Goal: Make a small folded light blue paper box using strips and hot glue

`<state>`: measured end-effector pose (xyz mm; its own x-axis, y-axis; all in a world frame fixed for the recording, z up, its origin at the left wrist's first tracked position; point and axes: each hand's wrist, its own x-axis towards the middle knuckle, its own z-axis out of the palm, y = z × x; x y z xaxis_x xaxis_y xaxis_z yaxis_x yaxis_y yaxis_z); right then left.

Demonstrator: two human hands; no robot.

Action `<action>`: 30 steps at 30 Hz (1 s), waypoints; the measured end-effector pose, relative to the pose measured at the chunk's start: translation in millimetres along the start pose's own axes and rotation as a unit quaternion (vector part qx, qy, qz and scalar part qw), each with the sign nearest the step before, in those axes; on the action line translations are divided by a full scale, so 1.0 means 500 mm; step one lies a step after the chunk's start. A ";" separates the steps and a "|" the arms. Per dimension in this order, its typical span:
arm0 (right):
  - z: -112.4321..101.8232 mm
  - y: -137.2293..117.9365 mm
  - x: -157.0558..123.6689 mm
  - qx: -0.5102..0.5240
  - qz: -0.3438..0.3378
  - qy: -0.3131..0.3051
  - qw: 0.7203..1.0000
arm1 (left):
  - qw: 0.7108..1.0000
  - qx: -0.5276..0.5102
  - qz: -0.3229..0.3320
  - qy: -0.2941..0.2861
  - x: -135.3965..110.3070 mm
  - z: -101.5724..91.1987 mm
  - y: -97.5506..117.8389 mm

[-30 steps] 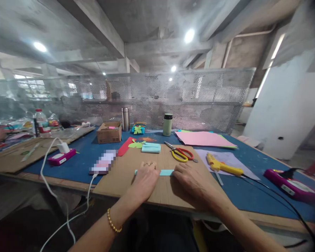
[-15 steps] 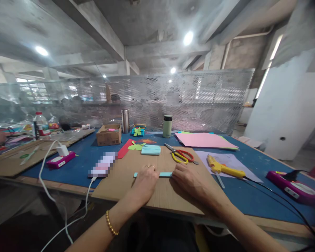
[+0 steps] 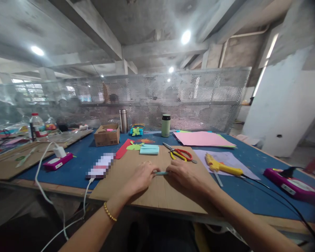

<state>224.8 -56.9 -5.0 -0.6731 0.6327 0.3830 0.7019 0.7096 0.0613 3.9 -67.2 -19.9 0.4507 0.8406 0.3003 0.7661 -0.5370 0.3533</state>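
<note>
My desk [image 3: 80,164] carries a flat piece of cardboard [image 3: 160,196] along its near edge. Toward the far right corner a broad pink sheet [image 3: 203,138] lies flat and looks uncut, while a purple sheet [image 3: 231,157] lies nearer, toward the right edge. My left hand [image 3: 144,175] and right hand [image 3: 182,173] face each other low over the cardboard, fingers curled in and closed in a pinch. The yellow glue gun [image 3: 227,169] lies across the purple sheet, unused, and the scissors [image 3: 172,149] rest by the cardboard's far right corner. Near its far edge, a folded pale blue piece [image 3: 149,150] and a green cut-out [image 3: 134,146] seem already shaped, yet lie loose. Smallest is the blue strip [image 3: 161,173] both hands grip, just in from the near edge; I judge it mid-shaping, though my fingers hide its ends.
</note>
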 end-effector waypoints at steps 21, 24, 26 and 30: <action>-0.004 -0.004 0.002 0.081 0.124 -0.024 0.989 | 0.996 -0.051 -0.067 0.020 0.007 0.003 -0.023; 0.000 0.004 0.005 0.096 0.143 -0.027 0.985 | 0.996 -0.045 -0.079 0.016 0.011 0.005 -0.029; 0.007 0.011 0.008 0.115 0.140 -0.034 0.983 | 0.995 -0.047 -0.086 0.010 0.014 0.004 -0.029; 0.019 0.020 0.013 0.131 0.149 -0.030 0.980 | 0.995 -0.054 -0.087 -0.004 0.014 -0.007 -0.021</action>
<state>225.4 -42.7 -10.9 -0.4661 0.8348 0.2930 0.7900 0.5418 -0.2870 -2.6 -55.7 -18.5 0.3188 0.9222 0.2190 0.7796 -0.3865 0.4928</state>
